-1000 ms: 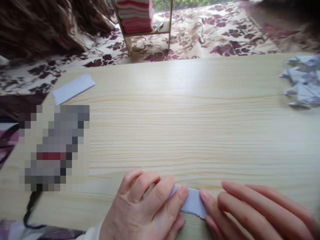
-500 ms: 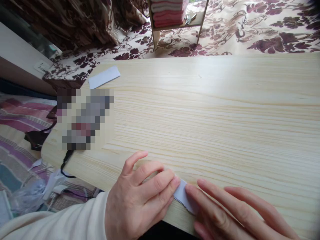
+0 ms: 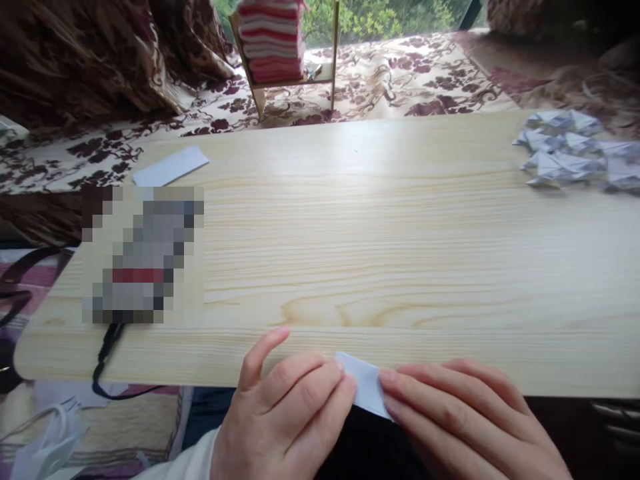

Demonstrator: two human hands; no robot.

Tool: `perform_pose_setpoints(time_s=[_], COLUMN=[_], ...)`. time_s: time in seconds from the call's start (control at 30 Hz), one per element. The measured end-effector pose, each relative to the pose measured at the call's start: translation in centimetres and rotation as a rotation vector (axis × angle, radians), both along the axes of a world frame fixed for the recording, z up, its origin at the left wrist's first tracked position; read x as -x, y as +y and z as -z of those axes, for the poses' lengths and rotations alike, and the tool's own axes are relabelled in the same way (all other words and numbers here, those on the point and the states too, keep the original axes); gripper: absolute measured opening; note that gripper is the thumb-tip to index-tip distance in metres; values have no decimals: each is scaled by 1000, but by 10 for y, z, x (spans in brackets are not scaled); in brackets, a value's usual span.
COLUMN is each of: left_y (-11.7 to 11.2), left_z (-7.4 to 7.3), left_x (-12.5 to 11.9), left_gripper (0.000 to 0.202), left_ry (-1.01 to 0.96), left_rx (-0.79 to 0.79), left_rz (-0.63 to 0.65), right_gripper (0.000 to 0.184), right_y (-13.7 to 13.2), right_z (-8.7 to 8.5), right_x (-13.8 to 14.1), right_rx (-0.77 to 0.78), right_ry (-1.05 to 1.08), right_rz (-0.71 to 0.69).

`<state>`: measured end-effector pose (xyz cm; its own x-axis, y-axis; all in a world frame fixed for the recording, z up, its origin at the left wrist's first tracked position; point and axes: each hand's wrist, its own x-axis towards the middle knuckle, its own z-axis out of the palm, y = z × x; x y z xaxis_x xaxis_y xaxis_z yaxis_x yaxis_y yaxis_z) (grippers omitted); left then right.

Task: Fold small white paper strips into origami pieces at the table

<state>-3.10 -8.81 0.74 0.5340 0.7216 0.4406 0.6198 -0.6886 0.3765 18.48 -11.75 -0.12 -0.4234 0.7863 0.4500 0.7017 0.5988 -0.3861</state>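
A small piece of white folded paper (image 3: 367, 385) is held between my two hands at the front edge of the wooden table (image 3: 300, 267). My left hand (image 3: 300, 407) pinches its left end, with the little-finger side of the hand hidden and one finger raised. At the other end, the fingers of my right hand (image 3: 465, 413) are closed together on the paper. My thumbs and the paper's underside do not show clearly.
Folded white paper shapes (image 3: 565, 150) cluster at the back right. A white paper strip (image 3: 173, 167) lies at the back left, near a pixelated device (image 3: 150, 240) with a black cable (image 3: 103, 360). Beyond the table stands a shelf with folded towels (image 3: 273, 43).
The view has swung to the right, bringing the folded paper shapes into sight. Both hands still hold the paper, which now sits at the table's edge, partly over it.
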Motion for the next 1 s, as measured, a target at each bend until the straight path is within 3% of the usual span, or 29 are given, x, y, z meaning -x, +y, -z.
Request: perform_pose_setpoints(time_s=[0.1,0.27,0.43,0.63,0.87,1.0], left_y=[5,18,20,22,22,26], left_z=[-9,-23,-14,-8,-9,-3], left_x=[-7,-16,-17,-18,-16,-15], left_gripper=[17,17,16,18,22,37], left_ry=[-140,-244,-62,3,67,92], left_rx=[37,-57,-67,-93,-15,11], left_rz=[-39,-158,-25,21,46,30], right_gripper=[17,26,20,29,25,24], right_y=[6,25,34,31,36,43], right_z=[-7,-7,-5,-7,-6,-11], right_x=[2,10,6,-2,9,6], right_rx=[110,164,102,-170,-136,-162], right_ry=[123,326,219,6,-147,-260], right_rz=[-53,193,191,122,110,61])
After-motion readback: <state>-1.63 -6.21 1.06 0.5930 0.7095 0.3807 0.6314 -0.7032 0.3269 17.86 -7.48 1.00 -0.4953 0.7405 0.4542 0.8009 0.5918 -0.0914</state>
